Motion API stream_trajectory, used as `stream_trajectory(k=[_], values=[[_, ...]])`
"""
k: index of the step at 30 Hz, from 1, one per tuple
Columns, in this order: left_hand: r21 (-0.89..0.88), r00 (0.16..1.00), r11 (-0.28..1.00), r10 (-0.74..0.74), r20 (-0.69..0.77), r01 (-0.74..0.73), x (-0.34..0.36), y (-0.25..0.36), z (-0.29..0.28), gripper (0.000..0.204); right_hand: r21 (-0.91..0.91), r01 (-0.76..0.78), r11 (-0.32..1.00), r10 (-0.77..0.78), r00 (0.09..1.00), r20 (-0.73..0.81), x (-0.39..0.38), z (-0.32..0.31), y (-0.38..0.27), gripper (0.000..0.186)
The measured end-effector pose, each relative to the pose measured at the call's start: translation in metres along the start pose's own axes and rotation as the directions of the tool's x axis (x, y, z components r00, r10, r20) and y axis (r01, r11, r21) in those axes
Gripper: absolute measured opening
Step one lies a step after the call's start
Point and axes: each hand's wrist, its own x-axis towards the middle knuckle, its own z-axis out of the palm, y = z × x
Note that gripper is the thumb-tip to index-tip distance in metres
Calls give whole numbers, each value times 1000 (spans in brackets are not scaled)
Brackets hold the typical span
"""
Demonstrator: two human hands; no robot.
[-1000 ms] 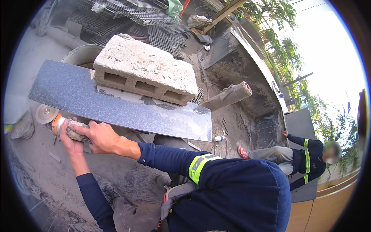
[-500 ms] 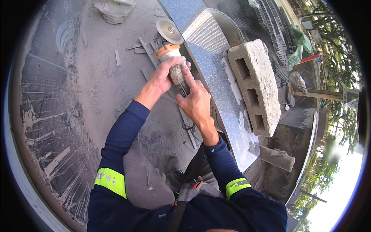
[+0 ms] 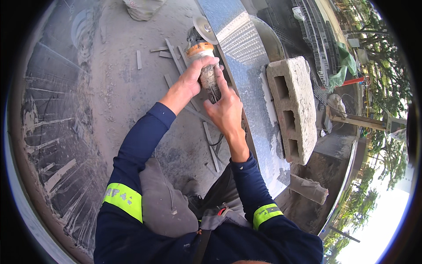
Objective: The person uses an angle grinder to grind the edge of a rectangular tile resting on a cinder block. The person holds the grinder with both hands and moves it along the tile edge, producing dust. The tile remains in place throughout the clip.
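Several fingers (image 3: 222,80) around grinder (image 3: 208,78), disc (image 3: 204,30) near slab edge (image 3: 238,77), dusty floor (image 3: 125,72) leftward

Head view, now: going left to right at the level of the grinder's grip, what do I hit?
Left hand → angle grinder → right hand → grey slab → hollow concrete block → green sheeting.

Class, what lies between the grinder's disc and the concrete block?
In the head view, mainly the blue-grey slab lies between the grinder's disc and the concrete block.
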Motion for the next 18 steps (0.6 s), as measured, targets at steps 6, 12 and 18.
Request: stream_trajectory(k=[6,12,18], values=[[26,1000,1000,-12,24,11,12,12,-10,38,-5,-22,1000,22,999,32,10,3,-10,98],[12,999,1000,-11,31,11,-25,-22,-5,31,-9,45,999,-45,999,-20,-31,-2,11,97],[-3,1000,1000,-26,13,26,-41,-28,4,30,20,39,999,-39,999,8,-42,-9,13,98]])
